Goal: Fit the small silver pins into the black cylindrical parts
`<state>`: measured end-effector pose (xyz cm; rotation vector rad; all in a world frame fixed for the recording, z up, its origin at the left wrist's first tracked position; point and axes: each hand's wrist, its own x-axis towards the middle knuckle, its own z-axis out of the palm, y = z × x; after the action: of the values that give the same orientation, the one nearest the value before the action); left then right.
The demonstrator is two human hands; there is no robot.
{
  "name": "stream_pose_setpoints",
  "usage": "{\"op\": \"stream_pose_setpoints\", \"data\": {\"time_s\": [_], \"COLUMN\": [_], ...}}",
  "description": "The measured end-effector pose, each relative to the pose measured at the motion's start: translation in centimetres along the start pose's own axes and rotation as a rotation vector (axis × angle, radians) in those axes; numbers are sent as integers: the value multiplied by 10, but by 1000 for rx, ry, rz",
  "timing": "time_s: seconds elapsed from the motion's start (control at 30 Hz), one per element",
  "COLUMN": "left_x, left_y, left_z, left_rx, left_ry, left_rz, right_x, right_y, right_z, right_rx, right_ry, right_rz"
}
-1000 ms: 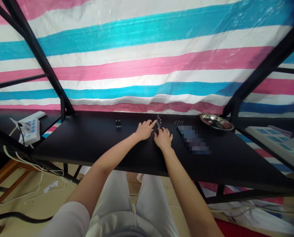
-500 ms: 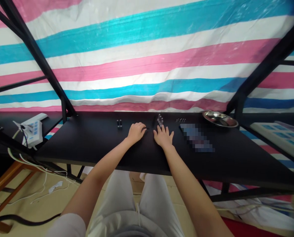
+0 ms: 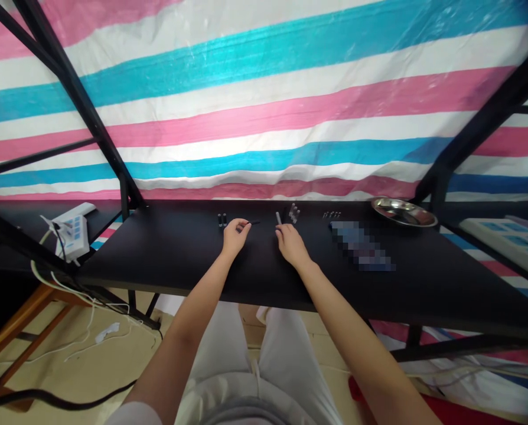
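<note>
My left hand (image 3: 235, 236) is closed in a pinch on a thin black stick (image 3: 255, 222) that points to the right. Between the fingertips of my right hand (image 3: 293, 243) is a short grey cylinder (image 3: 279, 218), its far end showing. Just beyond that hand stands a small cluster of grey cylinders (image 3: 295, 212). Two dark little cylinders with pale ends (image 3: 222, 220) stand side by side, left of my left hand. Farther right is a group of tiny light-coloured pieces (image 3: 332, 214), too small to name.
The black table (image 3: 157, 254) spans the view. On its right lie a pixelated flat object (image 3: 362, 247) and a shiny metal dish (image 3: 403, 213). Black frame posts (image 3: 75, 94) rise at both sides. A white power strip (image 3: 74, 236) with cables is at left.
My right hand has gone from spread fingers to gripping a grey cylinder beside the cluster. My left fingers have drawn into a pinch on the black stick. The view has shifted slightly left.
</note>
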<state>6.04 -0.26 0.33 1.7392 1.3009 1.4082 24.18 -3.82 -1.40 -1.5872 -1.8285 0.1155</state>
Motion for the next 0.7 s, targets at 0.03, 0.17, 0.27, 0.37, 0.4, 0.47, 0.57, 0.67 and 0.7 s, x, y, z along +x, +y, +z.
{"op": "stream_pose_setpoints", "data": {"time_s": [0.03,0.17,0.27,0.37,0.4,0.47,0.57,0.67,0.7], "left_x": [1,2,1,0,0,0,0,1,1], "left_y": [0,-1,-2,-1,-1,-1,-3,-4,-4], "left_z": [0,0,0,0,0,1,0,0,-1], "left_rx": [-47,-192,-222,-228,-231,-236,-231,-235,-248], "left_ry": [0,-32,-49,-67,-71,-78,-87,-94,-98], "left_rz": [-31,-112,-115,-105,-102,-98,-99,-101,-104], "right_x": [1,0,-2,-3,-3,-2,-2,-1,0], "right_y": [-4,-14,-15,-14,-14,-13,-12,-10,-9], "right_z": [-2,-10,-12,-12,-11,-10,-8,-6,-5], "right_rx": [62,257,342,403,417,440,475,523,545], "right_ry": [47,181,194,183,177,161,152,146,138], "right_rz": [-46,-30,11,-8,-16,-26,-34,-38,-34]}}
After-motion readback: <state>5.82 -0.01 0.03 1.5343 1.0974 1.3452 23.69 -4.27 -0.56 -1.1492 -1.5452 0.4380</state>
